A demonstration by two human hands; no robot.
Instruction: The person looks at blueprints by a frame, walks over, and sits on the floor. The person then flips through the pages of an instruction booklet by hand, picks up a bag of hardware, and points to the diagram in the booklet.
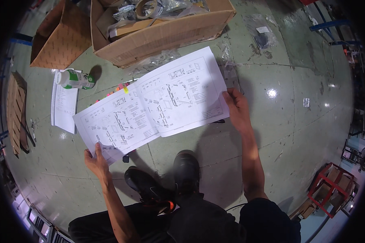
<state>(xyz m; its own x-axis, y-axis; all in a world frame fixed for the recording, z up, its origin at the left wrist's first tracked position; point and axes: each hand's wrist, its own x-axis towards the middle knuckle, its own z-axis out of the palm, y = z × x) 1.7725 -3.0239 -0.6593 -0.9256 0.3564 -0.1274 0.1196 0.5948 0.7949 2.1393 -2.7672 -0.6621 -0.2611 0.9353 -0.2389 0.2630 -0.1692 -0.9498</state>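
An opened booklet of technical drawings (150, 101) is spread between my hands, tilted so its right side is higher in view. My left hand (97, 163) grips its lower left corner, thumb on top of the page. At the right edge, my right hand (237, 106) pinches the other page, its fingers mostly behind the paper. Coloured index tabs (121, 87) stick out along the booklet's far edge. Whatever lies directly beneath the booklet is mostly hidden.
Beyond the booklet stands an open cardboard box (162, 42) with plastic-wrapped parts and a tape roll (146, 9). Another carton (63, 36) is left of it. A green-white bottle (75, 79) lies on paper sheets (65, 107). A red crate (331, 188) stands far right. My shoes (186, 170) are below.
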